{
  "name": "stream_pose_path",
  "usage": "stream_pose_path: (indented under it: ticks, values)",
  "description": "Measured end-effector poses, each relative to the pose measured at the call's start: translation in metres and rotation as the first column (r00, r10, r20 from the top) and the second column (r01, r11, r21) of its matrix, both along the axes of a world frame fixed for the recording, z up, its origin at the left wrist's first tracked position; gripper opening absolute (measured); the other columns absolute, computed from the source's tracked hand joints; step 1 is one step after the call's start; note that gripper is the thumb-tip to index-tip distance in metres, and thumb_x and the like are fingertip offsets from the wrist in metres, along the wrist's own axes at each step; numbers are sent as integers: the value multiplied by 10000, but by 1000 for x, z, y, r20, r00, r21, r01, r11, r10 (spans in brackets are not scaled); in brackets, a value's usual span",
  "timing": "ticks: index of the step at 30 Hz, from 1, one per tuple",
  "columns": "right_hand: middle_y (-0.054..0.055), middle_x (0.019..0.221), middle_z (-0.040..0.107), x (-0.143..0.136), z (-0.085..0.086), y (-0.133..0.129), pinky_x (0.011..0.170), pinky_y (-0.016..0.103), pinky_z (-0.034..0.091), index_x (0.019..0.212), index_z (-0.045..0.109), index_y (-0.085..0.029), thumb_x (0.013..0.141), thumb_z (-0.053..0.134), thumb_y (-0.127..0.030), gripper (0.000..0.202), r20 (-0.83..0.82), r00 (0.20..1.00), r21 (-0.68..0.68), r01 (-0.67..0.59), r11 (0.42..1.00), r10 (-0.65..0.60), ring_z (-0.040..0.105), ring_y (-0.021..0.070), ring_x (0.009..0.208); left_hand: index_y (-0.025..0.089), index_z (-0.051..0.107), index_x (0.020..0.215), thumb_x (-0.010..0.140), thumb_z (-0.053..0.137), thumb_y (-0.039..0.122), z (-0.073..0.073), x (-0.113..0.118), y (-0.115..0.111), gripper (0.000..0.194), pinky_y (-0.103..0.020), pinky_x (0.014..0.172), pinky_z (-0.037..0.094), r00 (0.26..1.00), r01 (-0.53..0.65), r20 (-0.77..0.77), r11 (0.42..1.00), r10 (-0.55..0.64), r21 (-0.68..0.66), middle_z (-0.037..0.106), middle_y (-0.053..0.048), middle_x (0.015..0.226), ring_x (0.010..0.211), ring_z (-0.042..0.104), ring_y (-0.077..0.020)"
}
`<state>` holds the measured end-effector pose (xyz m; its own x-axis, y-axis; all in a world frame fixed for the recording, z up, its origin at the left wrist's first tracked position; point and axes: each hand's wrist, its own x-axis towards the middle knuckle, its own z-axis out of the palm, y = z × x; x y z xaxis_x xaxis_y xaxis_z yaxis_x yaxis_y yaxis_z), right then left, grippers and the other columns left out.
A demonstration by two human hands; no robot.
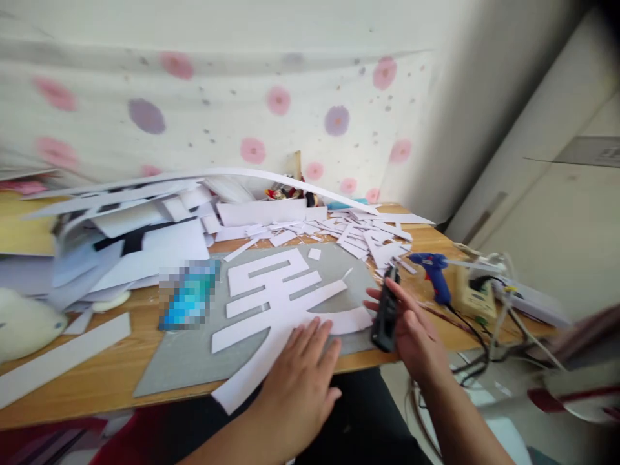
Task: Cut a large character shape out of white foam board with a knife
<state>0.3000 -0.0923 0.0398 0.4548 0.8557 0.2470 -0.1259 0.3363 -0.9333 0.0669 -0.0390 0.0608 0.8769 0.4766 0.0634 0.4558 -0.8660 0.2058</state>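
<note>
My left hand (303,368) lies flat with its fingers stretched over the lower part of a white cut-out character (276,290), holding nothing. The cut-out, of board or thick paper, rests on a grey cutting mat (184,368), and one lower stroke reaches past the mat's front edge. To the right, my right hand (416,329) is closed around a black utility knife (386,313), held upright above the mat's right side. A small white square offcut (314,254) sits near the mat's back edge. A phone-like thing with a blurred blue screen (191,294) lies at the mat's left.
White scraps (358,236) are heaped behind the mat. Larger white sheets (165,252) pile up at the back left, near a plush-looking white thing (29,326). A blue glue gun (436,278), a power strip (527,300) and cables stand on the right of the wooden table (72,394).
</note>
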Motion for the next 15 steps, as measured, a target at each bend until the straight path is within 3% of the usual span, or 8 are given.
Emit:
stream_pose_path:
  ticks: [3, 6, 11, 15]
  values:
    - [149, 1242, 700, 4, -7, -1, 790, 437, 596, 1302, 613, -288, 799, 702, -516, 559, -28, 1000, 27, 6, 1000, -5, 678, 348, 1123, 189, 361, 1501, 887, 613, 468, -13, 7, 2, 719, -602, 1179, 289, 998, -17, 52, 1000, 18, -10, 257, -165, 1618, 1484, 239, -367]
    - [105, 1194, 728, 6, -15, 3, 758, 361, 603, 1250, 636, -320, 692, 818, -389, 591, 21, 990, 20, 136, 990, -137, 683, 315, 1119, 193, 319, 1510, 917, 541, 544, -22, 4, 8, 724, -564, 1198, 267, 998, 9, 70, 1000, -10, 20, 259, -147, 1624, 1496, 214, -337]
    - [37, 820, 759, -2, -16, 6, 611, 292, 599, 1022, 672, -303, 536, 883, -348, 532, 144, 914, -106, 396, 912, -380, 725, 216, 704, 160, 377, 1456, 926, 525, 514, -24, -3, 17, 655, -495, 1183, 308, 993, 63, 98, 994, -72, 90, 371, -123, 1579, 1452, 325, -309]
    - [37, 780, 745, -4, -28, 1, 592, 366, 620, 907, 664, -318, 470, 868, -404, 490, 251, 871, -155, 466, 871, -422, 734, 268, 658, 131, 445, 1391, 922, 521, 519, -35, -2, 25, 613, -470, 1101, 400, 979, 86, 156, 954, -135, 288, 489, -128, 1496, 1360, 458, -308]
